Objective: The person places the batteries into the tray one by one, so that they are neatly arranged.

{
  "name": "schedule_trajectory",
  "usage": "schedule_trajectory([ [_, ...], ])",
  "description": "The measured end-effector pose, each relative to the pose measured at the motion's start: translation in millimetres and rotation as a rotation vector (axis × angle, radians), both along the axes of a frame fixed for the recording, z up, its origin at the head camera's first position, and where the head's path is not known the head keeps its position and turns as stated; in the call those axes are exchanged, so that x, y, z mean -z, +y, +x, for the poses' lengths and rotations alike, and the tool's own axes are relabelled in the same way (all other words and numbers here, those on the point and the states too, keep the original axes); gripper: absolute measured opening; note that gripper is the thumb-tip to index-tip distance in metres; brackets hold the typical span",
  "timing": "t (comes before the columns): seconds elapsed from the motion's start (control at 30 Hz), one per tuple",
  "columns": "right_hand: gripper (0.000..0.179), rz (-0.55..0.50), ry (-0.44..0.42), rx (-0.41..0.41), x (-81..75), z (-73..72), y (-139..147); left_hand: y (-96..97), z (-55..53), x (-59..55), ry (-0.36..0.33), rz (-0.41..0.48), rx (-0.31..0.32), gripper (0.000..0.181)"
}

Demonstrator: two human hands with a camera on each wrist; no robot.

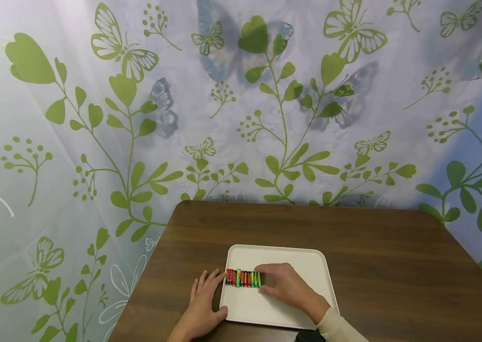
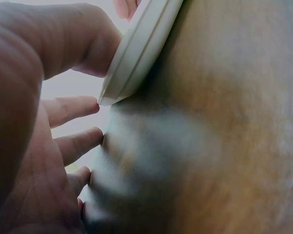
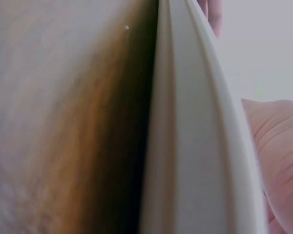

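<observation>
A row of small batteries (image 1: 244, 278), red, green and black, lies side by side in the left part of a white tray (image 1: 283, 318). My right hand (image 1: 289, 286) reaches over the tray, its thumb and a finger bent round the two ends of the rightmost battery (image 1: 260, 279). At the tray's left edge, my left hand (image 1: 202, 304) lies with its fingers spread; thumb and index fingertip come right at the rim. In the left wrist view, the thumb (image 2: 83, 41) meets the tray rim (image 2: 139, 53). The right wrist view has the tray's side (image 3: 198, 122) hiding most of the right hand.
The tray stands on a brown wooden table (image 1: 373, 256), near its front edge. Behind and to the left hangs a pale curtain (image 1: 232, 118) printed with green leaves and butterflies. A black object (image 1: 310, 336) shows at the bottom edge, below the right sleeve (image 1: 339, 325).
</observation>
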State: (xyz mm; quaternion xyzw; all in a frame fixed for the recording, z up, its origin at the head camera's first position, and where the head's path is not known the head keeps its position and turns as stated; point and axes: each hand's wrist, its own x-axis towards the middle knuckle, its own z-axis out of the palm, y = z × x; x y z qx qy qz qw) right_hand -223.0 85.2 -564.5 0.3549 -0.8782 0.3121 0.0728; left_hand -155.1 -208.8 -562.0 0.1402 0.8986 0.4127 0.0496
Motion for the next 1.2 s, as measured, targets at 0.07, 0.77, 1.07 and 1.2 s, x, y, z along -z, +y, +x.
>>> schedule_trajectory([
  [0.07, 0.046, 0.004, 0.02, -0.001, 0.8, -0.7, 0.0, -0.2, -0.8, -0.7, 0.0, 0.0, 0.001, 0.084],
  [0.77, 0.038, -0.009, 0.048, 0.133, -13.5, 3.3, 56.9, 3.0, -3.3, -0.8, 0.005, -0.037, -0.021, 0.081],
  [1.07, 0.044, 0.037, 0.065, 0.209, -38.6, 5.6, 104.8, 5.0, -3.7, -3.9, -0.012, -0.047, -0.024, 0.08],
  [1.2, 0.047, 0.07, 0.105, 0.235, -51.6, 9.0, 127.0, 2.5, -4.2, -1.5, -0.006, -0.045, -0.021, 0.077],
])
